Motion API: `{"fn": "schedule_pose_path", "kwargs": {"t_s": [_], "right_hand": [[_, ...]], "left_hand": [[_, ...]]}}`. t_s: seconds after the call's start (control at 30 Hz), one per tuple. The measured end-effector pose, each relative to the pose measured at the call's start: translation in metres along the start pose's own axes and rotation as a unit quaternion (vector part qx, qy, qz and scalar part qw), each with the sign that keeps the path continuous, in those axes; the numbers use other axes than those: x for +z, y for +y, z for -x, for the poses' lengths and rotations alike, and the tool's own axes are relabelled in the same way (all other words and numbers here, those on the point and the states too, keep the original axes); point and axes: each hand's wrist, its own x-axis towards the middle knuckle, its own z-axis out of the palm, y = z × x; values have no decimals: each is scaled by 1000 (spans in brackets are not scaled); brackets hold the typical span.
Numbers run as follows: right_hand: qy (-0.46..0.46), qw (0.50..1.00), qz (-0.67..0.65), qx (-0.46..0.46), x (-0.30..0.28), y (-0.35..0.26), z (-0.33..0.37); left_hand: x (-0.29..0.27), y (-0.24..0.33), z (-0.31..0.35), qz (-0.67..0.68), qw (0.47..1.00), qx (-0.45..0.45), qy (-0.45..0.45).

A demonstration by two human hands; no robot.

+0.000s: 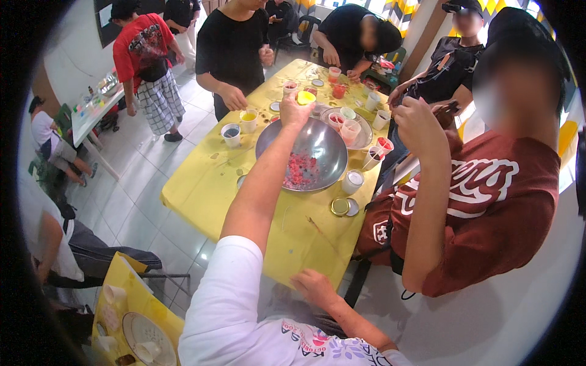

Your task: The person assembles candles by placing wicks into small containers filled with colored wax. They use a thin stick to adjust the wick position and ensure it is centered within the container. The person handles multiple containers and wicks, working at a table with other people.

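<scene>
My left hand (295,114) reaches far over the table, holding up a small cup (306,97) that shows bright yellow. Below my wrist sits a wide metal bowl (328,160); pink and red crumbly bits (301,169) lie in its bottom, partly behind my forearm. Close to the table's near edge, my right hand (315,287) is raised with nothing visible in it, its fingers loosely extended and apart from the bowl. Plastic cups surround the bowl, including one with yellow liquid (248,121) and one with dark contents (231,135).
A yellow cloth (207,189) covers the table. To the right stand a metal tray (365,138) with cups, a lidded jar (353,181) and a gold lid (340,206). A person in maroon (482,207) is close on the right; others stand across the table. Another yellow-covered table (116,268) is lower left.
</scene>
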Motion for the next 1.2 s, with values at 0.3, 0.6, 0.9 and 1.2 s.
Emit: {"fn": "schedule_pose_path", "kwargs": {"t_s": [0.3,0.6,0.9,1.2], "right_hand": [[5,999,-8,35,3,5,-6],[-3,999,3,38,3,9,-16],[-3,999,-4,45,3,9,-19],[-1,998,10,57,4,15,-20]], "left_hand": [[12,-11,-9,-44,998,-34,-18],[14,-13,-9,-66,996,-47,-36],[21,-17,-18,-98,994,-50,6],[32,-17,-27,-104,992,-60,-23]]}}
